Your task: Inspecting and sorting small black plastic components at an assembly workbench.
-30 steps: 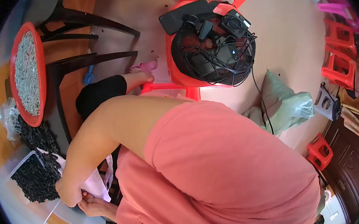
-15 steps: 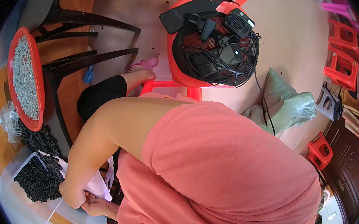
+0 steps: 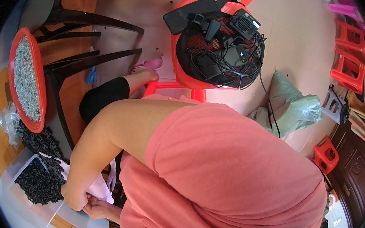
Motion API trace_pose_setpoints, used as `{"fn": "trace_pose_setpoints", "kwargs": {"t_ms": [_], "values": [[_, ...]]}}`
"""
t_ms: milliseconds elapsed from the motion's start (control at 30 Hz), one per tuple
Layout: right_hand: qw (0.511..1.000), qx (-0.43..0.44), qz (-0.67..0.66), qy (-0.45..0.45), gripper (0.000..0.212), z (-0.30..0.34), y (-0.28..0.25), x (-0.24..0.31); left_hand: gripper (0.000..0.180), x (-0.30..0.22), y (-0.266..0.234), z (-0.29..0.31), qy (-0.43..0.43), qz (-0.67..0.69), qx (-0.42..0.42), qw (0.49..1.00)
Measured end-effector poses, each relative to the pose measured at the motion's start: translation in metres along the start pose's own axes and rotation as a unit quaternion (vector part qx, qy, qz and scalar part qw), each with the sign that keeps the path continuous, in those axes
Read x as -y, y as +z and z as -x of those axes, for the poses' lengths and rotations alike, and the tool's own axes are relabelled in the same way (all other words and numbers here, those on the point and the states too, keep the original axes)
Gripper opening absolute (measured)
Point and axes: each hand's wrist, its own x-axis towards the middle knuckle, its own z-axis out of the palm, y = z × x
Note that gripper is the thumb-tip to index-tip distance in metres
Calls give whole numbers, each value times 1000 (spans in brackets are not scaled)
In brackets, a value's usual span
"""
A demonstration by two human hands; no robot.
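In the head view, the right hand (image 3: 72,197) and left hand (image 3: 96,209) meet beside the lilac cloth (image 3: 100,188), fingers curled in; their fingertips are hidden, so I cannot tell whether either grips a piece; small black parts (image 3: 39,183) lie piled in the clear plastic box (image 3: 35,216) next to the right hand; a loose black heap (image 3: 41,141) lies near the red basin (image 3: 41,83) of silvery-grey bits (image 3: 26,80); by these amounts, plenty seems left to handle; no finished piece can be made out, so what is done stays unclear.
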Motion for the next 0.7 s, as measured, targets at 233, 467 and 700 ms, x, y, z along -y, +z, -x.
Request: {"fn": "trace_pose_setpoints", "kwargs": {"t_ms": [233,467,700], "values": [[1000,22,2,-7,20,1,-4,1,18,-1,3,-1,-47,66,-36,996],[1000,18,-5,-5,21,1,-3,0,17,8,-5,-8,-46,77,-19,996],[1000,17,-19,-2,21,-4,2,0,17,9,-7,-7,-32,60,-16,998]]}}
